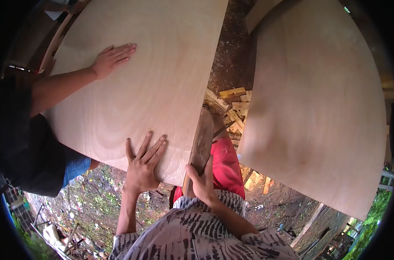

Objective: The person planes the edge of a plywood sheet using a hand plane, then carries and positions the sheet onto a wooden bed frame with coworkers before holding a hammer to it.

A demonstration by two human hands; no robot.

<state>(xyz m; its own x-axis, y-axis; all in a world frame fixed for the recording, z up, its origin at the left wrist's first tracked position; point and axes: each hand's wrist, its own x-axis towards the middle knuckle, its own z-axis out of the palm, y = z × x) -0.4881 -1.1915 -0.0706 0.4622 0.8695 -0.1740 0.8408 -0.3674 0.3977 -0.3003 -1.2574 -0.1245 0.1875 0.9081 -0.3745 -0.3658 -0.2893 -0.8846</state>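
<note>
A large pale plywood sheet lies in front of me. My left hand rests flat near its close edge, fingers spread, holding nothing. Along the sheet's right edge runs a narrow, darker wooden bar. My right hand grips the near part of this bar, with the thumb over one side and the fingers along the other; part of the grip is hidden. Another person's hand lies flat on the same sheet, farther away on the left.
A second plywood sheet stands to the right, across a gap. Wood offcuts lie on the ground in that gap. The other person, in dark clothing, is at my left. Litter-strewn soil shows below.
</note>
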